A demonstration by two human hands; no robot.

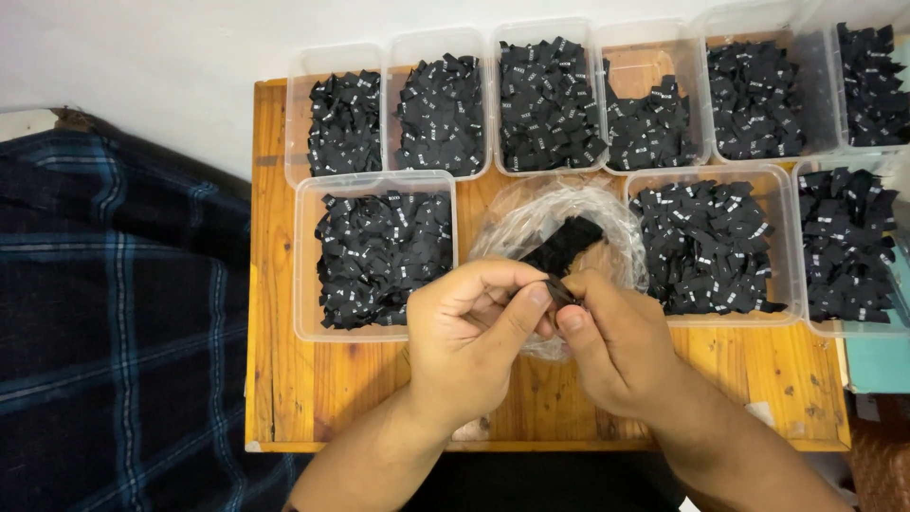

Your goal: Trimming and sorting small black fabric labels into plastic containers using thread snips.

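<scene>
Single head view, looking straight down, close over wooden table (284, 379)

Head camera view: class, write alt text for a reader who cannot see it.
Two hands, left and right, pinch a small black fabric label over a wooden table. Behind them lies a clear plastic bag of labels, among clear plastic tubs full of black labels.

both hands (545, 332) pinching black label (559, 289)
</scene>
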